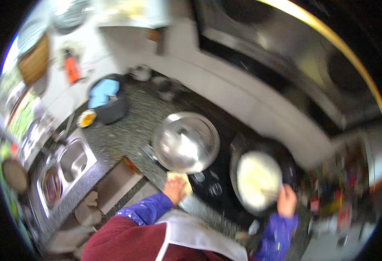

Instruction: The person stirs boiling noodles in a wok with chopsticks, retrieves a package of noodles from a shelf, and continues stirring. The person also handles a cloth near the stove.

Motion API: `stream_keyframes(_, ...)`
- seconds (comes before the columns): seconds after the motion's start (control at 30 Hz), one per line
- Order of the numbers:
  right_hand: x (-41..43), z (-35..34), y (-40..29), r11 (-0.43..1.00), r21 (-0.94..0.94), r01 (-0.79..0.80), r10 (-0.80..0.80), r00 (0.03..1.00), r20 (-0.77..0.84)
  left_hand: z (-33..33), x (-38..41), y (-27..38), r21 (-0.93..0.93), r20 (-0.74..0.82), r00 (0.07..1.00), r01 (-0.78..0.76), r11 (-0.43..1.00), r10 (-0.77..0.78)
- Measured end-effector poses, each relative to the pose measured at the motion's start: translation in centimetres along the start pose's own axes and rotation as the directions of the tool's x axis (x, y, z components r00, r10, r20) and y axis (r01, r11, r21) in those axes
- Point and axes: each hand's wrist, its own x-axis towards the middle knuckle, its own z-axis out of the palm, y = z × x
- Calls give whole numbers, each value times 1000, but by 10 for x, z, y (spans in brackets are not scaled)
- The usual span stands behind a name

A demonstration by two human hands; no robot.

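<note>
At the near rim of a shiny metal bowl (186, 142), my left hand (175, 189) is closed on a pale yellow cloth (187, 187). The bowl stands on the left part of a black cooktop (216, 188). To its right, a dark wok (234, 173) holds a creamy, pale yellow mass (257, 177). My right hand (287, 200) is at the wok's right edge, fingers curled around what looks like the handle of a thin utensil whose end blurs into the mass. Motion blur hides the utensil's exact kind.
A steel sink (74, 160) lies at the left. On the stone counter (138, 114) stand a black pot (114, 109) with a light blue cloth (103, 93) and a small bowl of something yellow (87, 119). Blurred bottles and packets (337, 186) crowd the right. A range hood (275, 55) hangs beyond the cooktop.
</note>
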Motion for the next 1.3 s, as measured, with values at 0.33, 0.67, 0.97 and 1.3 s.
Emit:
stream_keyframes(0.33,-45,3,-120,918,274,285,-117,858,-499,-21,18,-91,-494,-32,942,-304,814,333)
stream_keyframes(0.67,-84,125,-207,772,-609,181,-467,811,-352,-124,70,-260,-533,-411,899,-374,758,155)
stream_keyframes(0.97,-139,183,-215,703,-705,91,-550,698,-458,-299,130,-355,-358,-739,660,-555,751,136)
stream_keyframes(1.3,-153,190,-310,761,-649,7,-449,728,-518,-424,177,-355,-162,-950,301,-695,700,80)
